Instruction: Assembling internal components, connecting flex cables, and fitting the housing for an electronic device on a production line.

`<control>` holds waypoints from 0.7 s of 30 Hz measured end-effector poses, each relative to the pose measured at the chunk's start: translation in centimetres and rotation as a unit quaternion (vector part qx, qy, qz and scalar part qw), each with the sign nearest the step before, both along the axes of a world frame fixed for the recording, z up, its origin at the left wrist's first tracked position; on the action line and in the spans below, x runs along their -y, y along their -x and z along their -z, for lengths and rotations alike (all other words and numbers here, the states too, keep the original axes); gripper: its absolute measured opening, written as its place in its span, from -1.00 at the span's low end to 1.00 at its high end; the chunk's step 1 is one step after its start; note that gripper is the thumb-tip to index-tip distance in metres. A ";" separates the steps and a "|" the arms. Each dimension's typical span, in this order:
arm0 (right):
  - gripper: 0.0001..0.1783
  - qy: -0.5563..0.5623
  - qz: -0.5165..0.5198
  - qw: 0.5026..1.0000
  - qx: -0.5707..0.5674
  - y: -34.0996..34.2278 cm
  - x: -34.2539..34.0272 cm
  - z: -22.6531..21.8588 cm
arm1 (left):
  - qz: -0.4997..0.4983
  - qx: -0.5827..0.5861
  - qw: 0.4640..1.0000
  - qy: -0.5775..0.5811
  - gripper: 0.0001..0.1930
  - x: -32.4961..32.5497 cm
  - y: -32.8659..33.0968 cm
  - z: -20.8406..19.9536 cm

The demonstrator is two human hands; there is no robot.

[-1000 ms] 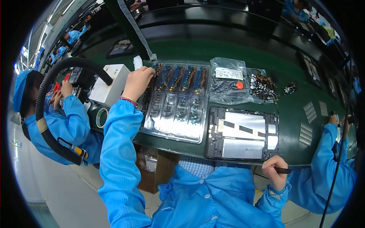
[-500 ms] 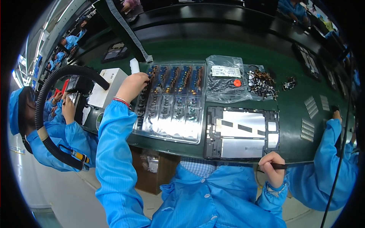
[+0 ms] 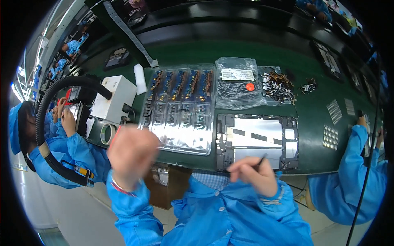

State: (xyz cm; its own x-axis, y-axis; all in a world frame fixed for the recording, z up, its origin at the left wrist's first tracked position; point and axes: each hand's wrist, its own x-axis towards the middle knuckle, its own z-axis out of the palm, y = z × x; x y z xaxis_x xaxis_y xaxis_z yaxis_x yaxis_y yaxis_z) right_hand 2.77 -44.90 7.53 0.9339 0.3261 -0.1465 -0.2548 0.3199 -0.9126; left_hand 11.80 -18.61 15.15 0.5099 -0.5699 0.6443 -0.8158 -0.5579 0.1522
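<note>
My left hand is raised over the near left corner of the tray, smeared by motion, so its fingers and anything in them cannot be made out. My right hand is closed round a slim black stick-like tool, at the near edge of the open tablet housing. The housing lies flat, black-framed with a silver inside and dark strips. Left of it, a clear plastic tray holds rows of small blue-and-orange circuit boards and dark parts in its compartments.
Behind the housing are a clear plastic bag with an orange sticker, and a pile of small cabled parts. A white box with a black hose stands left, near a tape roll. Co-workers in blue sit on both sides.
My left hand has come back from the tray's far left compartments toward me. My right hand has moved left with the black tool to the housing's near edge. The view has shifted slightly.
</note>
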 end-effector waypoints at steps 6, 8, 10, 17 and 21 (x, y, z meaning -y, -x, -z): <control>-0.78 -0.097 0.087 0.991 -0.033 -0.6 -3.2 0.4 | 0.178 0.109 0.977 -0.054 -0.84 5.6 4.7 4.5; -0.80 -0.068 0.102 0.992 -0.029 -0.5 -2.5 0.5 | 0.210 0.068 0.973 -0.066 -0.82 6.3 4.7 5.0; -0.83 -0.032 0.127 0.991 -0.030 -0.2 -2.1 0.1 | 0.229 -0.010 0.973 0.006 -0.80 7.2 4.4 5.1; -0.72 0.202 0.203 0.947 0.143 1.3 -1.8 -0.5 | 0.138 -0.074 0.985 0.067 -0.70 9.5 3.8 3.8; -0.73 0.252 0.195 0.925 0.206 1.3 -2.0 -0.3 | 0.083 -0.113 0.989 0.050 -0.71 9.2 4.3 3.3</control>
